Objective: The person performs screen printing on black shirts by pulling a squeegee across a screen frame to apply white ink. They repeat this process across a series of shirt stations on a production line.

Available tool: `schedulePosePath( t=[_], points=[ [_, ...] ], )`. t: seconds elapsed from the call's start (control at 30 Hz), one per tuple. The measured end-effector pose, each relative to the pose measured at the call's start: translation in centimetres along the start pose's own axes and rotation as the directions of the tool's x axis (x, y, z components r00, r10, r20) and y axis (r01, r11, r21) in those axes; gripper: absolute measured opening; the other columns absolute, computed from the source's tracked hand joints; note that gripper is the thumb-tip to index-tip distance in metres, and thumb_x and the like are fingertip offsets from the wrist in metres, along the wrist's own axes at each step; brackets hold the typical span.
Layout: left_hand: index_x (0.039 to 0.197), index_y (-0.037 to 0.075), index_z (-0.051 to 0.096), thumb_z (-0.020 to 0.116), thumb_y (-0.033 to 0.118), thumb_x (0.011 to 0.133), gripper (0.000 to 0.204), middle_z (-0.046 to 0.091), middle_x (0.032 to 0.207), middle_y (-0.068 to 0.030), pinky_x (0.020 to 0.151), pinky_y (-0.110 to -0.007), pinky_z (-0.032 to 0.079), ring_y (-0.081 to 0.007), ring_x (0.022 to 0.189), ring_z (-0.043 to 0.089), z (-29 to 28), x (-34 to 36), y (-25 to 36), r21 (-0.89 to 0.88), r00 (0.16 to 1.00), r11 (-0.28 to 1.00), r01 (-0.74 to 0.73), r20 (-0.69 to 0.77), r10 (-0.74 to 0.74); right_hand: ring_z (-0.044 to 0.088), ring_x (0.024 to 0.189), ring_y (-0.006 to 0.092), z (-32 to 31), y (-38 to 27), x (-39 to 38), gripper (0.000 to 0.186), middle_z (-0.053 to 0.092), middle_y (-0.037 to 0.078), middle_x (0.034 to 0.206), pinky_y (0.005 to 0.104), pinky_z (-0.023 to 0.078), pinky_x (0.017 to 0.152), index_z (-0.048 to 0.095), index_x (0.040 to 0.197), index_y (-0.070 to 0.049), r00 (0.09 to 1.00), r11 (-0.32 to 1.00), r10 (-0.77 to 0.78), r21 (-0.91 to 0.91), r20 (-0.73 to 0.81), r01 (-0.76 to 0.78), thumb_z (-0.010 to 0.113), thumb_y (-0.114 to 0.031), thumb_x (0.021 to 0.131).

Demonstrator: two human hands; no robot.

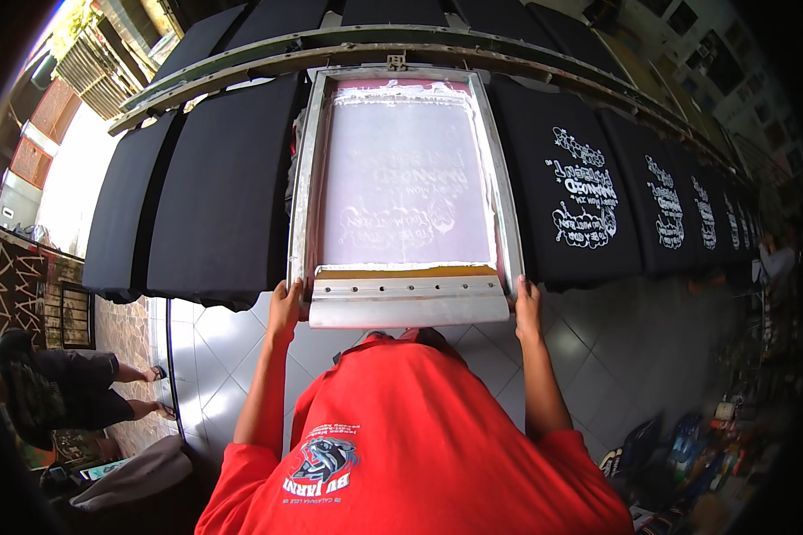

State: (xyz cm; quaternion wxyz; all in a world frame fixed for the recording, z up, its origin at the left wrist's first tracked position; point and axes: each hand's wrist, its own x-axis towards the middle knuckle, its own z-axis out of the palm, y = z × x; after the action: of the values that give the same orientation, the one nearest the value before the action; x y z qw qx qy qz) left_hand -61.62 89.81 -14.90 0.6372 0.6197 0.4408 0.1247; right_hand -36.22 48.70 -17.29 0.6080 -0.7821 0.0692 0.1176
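A silk-screen frame (507, 209) of worn metal lies in front of me, over one place in a row of black shirts. White ink rims its pale mesh (393, 134), where a faint design shows through. Across its near end sits a flat metal bar (406, 310) with a line of bolts. My left hand (283, 308) is closed on the frame's near left corner, and my right hand (528, 305) grips the near right corner. Whatever lies beneath the screen is mostly hidden.
Plain black shirts (223, 187) lie on boards to the left; a shirt with a white print (571, 232) is right of the frame, several more beyond. A long metal rail (250, 67) runs behind. Another person (62, 383) is at far left. Bottles (687, 446) stand lower right.
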Motion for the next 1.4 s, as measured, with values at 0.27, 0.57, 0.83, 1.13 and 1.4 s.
schedulePosePath(
  t=[0.27, 0.57, 0.83, 1.13, 1.4],
  points=[
    [0.102, -0.002, 0.058, 0.053, 0.029, 0.101, 0.031, 0.062, 0.077, -0.0056, 0.046, -0.028, 0.051, -0.0113, 0.057, 0.061, -0.1, -0.1, 0.4, 0.004, 0.999, 1.0, -0.03, -0.029, 0.03, 0.058, 0.095, 0.0197, 0.0, -0.8, -0.3, 0.044, 0.066, 0.012, 0.103, 0.0331, 0.044, 0.086, 0.064, 0.112, 0.006, 0.999, 1.0, -0.021, -0.006, -0.026, 0.021, 0.052, -0.035, 0.1],
    [0.106, 0.0, 0.058, 0.053, 0.029, 0.101, 0.03, 0.062, 0.079, -0.0041, 0.045, -0.026, 0.048, -0.0093, 0.058, 0.06, 0.1, -0.3, 0.8, 0.012, 1.0, 1.0, -0.003, -0.014, 0.003, 0.058, 0.096, 0.0196, -0.3, -0.7, -0.2, 0.045, 0.066, 0.013, 0.104, 0.0337, 0.045, 0.085, 0.064, 0.112, 0.007, 1.0, 0.998, -0.006, -0.056, -0.016, 0.005, 0.052, -0.035, 0.101],
    [0.102, -0.001, 0.058, 0.054, 0.027, 0.1, 0.029, 0.062, 0.079, -0.0061, 0.049, -0.028, 0.048, -0.0109, 0.059, 0.059, -0.5, 0.6, -0.8, 0.01, 0.999, 1.0, -0.024, -0.022, 0.025, 0.06, 0.106, 0.0185, -1.1, 0.7, 1.4, 0.048, 0.066, 0.012, 0.112, 0.0321, 0.045, 0.091, 0.064, 0.116, 0.004, 0.999, 0.999, 0.039, -0.03, 0.038, -0.038, 0.054, -0.04, 0.099],
    [0.101, -0.001, 0.059, 0.053, 0.023, 0.096, 0.025, 0.062, 0.08, -0.0083, 0.059, -0.03, 0.052, -0.0135, 0.065, 0.061, -0.7, 0.1, 3.8, 0.116, 0.999, 0.993, -0.038, 0.026, 0.036, 0.059, 0.114, 0.0339, -0.2, -4.1, 2.7, 0.069, 0.064, 0.023, 0.119, 0.0394, 0.045, 0.095, 0.061, 0.122, 0.006, 1.0, 0.965, -0.005, -0.263, 0.017, 0.01, 0.038, -0.056, 0.1],
    [0.105, -0.005, 0.059, 0.053, 0.023, 0.098, 0.03, 0.067, 0.088, -0.0118, 0.074, -0.033, 0.048, -0.0157, 0.081, 0.06, -3.7, -1.6, 2.8, 0.243, 0.987, 0.96, -0.138, -0.047, 0.154, 0.054, 0.122, 0.039, 0.7, -7.2, -1.8, 0.076, 0.057, 0.028, 0.13, 0.0424, 0.041, 0.1, 0.054, 0.129, 0.009, 0.998, 0.924, 0.025, -0.38, -0.052, -0.043, 0.033, -0.059, 0.101]
  ],
)
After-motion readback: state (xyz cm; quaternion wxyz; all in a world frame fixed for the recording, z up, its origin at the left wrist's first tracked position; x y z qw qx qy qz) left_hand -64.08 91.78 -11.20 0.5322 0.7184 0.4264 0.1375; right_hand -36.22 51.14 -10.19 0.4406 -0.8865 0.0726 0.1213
